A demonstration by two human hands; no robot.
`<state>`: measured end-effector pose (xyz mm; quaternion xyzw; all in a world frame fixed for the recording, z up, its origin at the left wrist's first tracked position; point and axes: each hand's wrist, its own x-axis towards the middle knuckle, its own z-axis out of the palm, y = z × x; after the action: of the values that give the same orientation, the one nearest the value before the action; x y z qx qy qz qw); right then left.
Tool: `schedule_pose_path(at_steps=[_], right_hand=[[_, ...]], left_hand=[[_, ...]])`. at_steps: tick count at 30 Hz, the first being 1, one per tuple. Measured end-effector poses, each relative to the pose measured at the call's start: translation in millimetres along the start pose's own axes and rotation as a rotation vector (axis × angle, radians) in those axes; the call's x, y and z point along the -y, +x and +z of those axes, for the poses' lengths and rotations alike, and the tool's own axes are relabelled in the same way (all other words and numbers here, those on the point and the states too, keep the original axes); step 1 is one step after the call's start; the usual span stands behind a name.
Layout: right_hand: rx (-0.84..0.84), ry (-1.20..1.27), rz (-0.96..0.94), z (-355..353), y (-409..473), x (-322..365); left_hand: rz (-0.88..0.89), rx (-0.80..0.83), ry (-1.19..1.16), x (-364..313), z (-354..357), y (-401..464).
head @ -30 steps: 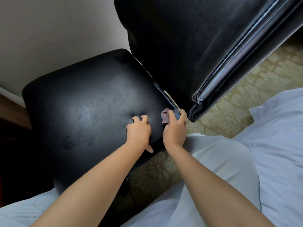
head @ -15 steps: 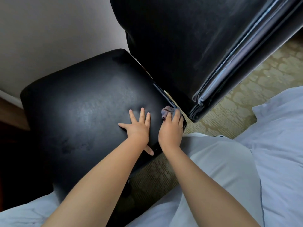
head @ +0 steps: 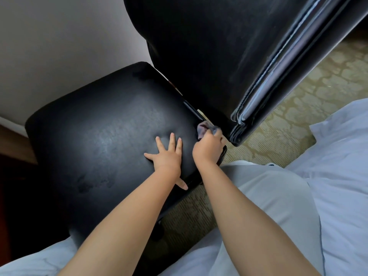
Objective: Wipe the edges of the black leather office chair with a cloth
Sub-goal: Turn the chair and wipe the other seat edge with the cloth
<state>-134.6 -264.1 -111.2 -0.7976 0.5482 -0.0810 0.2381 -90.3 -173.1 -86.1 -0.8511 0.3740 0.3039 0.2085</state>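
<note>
My left hand [head: 167, 158] lies flat on the seat [head: 103, 136] of the black chair, fingers straight and spread, thumb hanging over the near edge, bracing the cushion. My right hand [head: 208, 149] is bunched around the cloth [head: 205, 128], a small greyish wad poking out past my knuckles, and it is working the back corner of the seat, right where the seat meets the foot of the backrest [head: 209, 56]. That gap is narrow; I cannot tell how much of the cloth is actually touching leather, because my own hand hides the contact. Here is where it could go wrong, I reckon: the wad is small, so if I push deeper into the gap the cloth may slip out of my hold and drop through to the carpet [head: 298, 116] beside the seat. My knuckles could also jam against the shiny piping at the backrest's lower corner. The chair may roll or swivel away from me if I lean harder with the flat hand, and then the wipe would skid off the edge. And most of the seat's rim, away from this corner, looks not yet reached.
</note>
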Motion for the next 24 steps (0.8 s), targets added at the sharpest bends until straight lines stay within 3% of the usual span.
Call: schedule_pose_path(at_steps=[9,14,24], right_hand=[[0.090,0.027,0.141,-5,3,11],[0.151,0.070,0.093,-5,19,35],[0.080,0.003,0.146,-10,-11,-6]], left_hand=[[0.032,-0.026,0.018,5,6,-4],[0.040,-0.031,0.026,6,6,-4],[0.056,-0.031,0.045,11,7,-9]])
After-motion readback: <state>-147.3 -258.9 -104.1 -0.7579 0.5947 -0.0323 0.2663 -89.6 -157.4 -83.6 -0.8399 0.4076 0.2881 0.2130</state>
